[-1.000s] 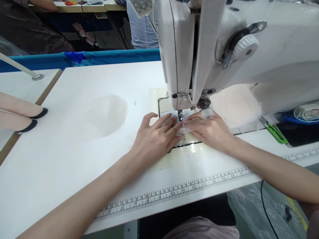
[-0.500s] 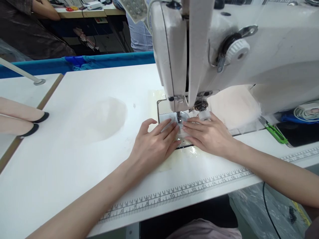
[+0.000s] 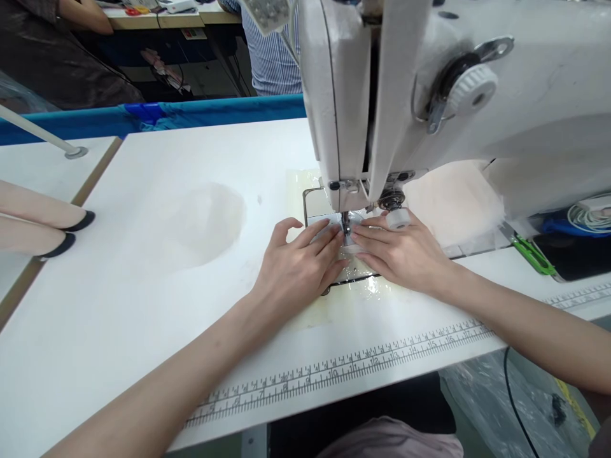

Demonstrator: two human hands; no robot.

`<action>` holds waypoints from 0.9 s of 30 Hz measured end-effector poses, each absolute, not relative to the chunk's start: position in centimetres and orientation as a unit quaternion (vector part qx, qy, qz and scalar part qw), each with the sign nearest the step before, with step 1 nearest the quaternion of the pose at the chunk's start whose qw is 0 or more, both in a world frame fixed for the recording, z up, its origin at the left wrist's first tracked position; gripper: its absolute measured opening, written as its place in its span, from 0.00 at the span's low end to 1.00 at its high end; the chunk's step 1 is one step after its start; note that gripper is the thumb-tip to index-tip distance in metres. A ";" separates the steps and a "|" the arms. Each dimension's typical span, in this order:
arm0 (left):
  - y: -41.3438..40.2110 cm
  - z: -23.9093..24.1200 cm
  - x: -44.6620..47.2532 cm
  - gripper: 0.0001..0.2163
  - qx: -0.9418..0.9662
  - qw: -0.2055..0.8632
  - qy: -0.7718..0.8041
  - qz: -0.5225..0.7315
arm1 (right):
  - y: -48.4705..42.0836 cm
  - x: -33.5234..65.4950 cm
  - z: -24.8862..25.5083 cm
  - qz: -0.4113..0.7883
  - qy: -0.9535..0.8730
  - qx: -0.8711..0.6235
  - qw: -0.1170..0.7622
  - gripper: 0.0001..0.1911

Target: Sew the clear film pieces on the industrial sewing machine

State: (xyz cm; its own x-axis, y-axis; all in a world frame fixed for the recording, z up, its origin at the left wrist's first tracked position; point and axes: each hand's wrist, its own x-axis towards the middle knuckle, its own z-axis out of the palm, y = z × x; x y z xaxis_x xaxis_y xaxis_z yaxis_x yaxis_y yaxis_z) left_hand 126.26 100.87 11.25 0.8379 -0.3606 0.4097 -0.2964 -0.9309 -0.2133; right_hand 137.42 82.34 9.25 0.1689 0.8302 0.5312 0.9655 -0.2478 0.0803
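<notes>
In the head view, my left hand (image 3: 300, 262) lies flat, fingers stretched out, just left of the presser foot (image 3: 346, 222) of a white sewing machine (image 3: 334, 102). My right hand (image 3: 403, 251) is spread flat on the other side of the foot, fingertips pointing at it. Both hands press down on the machine bed, apart from each other. Thin pale material seems to lie beneath the fingertips, but its shape is mostly hidden. Sheer pale pink fabric (image 3: 453, 200) lies behind my right hand, under the machine arm.
Green-handled snips (image 3: 532, 254) lie at the right beside a dark tray-like item. A sheer pale piece (image 3: 210, 224) rests flat on the white table (image 3: 157, 356). A printed ruler (image 3: 334, 374) runs along the front edge. Beyond the blue cloth edge (image 3: 229, 111) are other people.
The machine appears slightly farther right and higher as the view shifts. My hands stay flat beside the presser foot, with hardly any movement.
</notes>
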 end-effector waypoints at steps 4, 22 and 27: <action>101.1 11.1 126.4 0.14 -0.960 0.061 0.165 -0.219 | 82.5 137.5 9.3 -0.219 -0.594 -0.762 0.135 0.16; 101.7 11.9 125.7 0.15 -0.959 0.143 0.090 -0.229 | 82.0 138.6 10.4 -0.237 -0.555 -0.785 0.139 0.20; 100.9 12.7 124.9 0.17 -0.943 0.109 0.151 -0.276 | 81.4 138.6 10.7 -0.275 -0.562 -0.772 0.110 0.14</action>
State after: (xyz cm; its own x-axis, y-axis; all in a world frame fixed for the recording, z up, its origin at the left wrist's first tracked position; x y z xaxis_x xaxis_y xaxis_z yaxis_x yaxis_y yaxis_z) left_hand 124.87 100.88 12.68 0.8025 -0.3441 0.4875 -0.2242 -0.9310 -0.2880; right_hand 138.56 81.35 10.74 0.2169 0.8069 0.5494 0.9284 -0.3444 0.1393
